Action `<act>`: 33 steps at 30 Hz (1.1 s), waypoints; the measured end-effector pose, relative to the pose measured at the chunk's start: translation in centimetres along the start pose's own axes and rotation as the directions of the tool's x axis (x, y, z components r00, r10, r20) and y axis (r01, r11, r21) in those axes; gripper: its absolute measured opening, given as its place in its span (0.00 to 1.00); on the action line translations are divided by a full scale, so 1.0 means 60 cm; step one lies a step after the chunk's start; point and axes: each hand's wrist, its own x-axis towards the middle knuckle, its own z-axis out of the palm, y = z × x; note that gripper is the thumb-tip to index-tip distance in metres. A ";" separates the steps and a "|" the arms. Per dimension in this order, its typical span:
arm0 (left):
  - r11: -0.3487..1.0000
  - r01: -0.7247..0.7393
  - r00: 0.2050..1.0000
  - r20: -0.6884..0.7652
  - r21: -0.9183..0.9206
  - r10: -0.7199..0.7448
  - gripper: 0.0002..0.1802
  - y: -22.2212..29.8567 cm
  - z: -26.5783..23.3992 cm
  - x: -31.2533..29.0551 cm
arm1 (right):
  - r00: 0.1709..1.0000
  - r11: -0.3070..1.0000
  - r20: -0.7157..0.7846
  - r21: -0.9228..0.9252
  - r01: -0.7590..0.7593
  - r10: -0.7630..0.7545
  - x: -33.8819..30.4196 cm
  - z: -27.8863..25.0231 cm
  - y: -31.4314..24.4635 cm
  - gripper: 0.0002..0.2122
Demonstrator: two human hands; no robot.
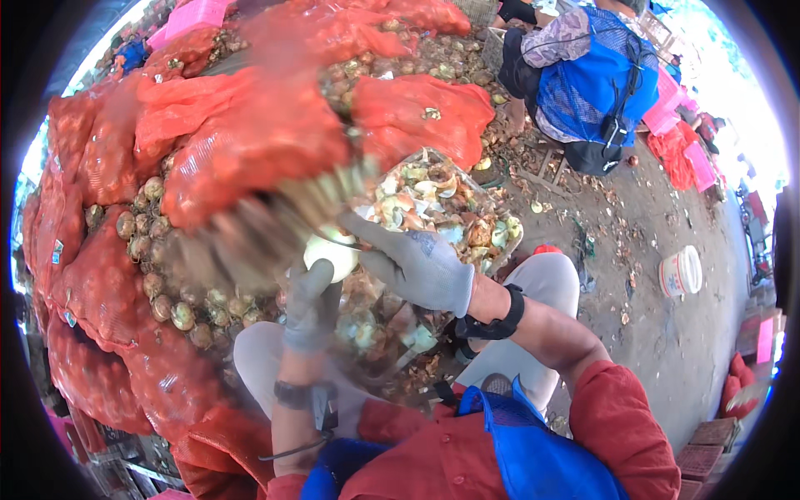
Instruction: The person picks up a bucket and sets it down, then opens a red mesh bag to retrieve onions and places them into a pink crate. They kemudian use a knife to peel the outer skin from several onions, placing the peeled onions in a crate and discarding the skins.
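Note:
A pale, peeled onion (pixel 333 255) sits in the gloved fingers of my left hand (pixel 312 307), which are closed round its lower side. From the right, my gloved right hand (pixel 425 265) reaches the top of the onion, its fingers closed on a small knife (pixel 343 242) whose thin, dark blade lies against the onion. The handle is hidden in that glove. Just beyond my hands stands a basket (pixel 514 238) heaped with onion skins and scraps (pixel 442 200). Unpeeled onions (pixel 185 315) lie in a pile to the left.
Red mesh sacks (pixel 108 308) of onions are stacked along the left and far side. A person in a blue mesh vest (pixel 596 79) sits at the far right. A white bucket (pixel 681 272) stands on the scrap-strewn floor. A brownish blur covers part of the left.

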 end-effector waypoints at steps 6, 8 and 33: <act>0.994 -0.109 0.994 -0.019 0.021 0.109 0.44 0.009 0.012 -0.018 | 0.929 0.566 0.337 0.741 -0.361 0.152 -0.002 -0.018 0.024 0.21; 0.997 -0.069 0.995 0.072 -0.041 0.072 0.44 -0.005 -0.017 -0.024 | 0.921 0.449 0.390 0.819 -0.358 0.023 0.004 -0.023 0.021 0.22; 0.998 0.059 0.984 -0.165 -0.027 -0.063 0.32 -0.031 -0.006 0.014 | 0.989 0.994 -0.113 -0.042 -0.101 0.096 -0.004 0.053 -0.006 0.27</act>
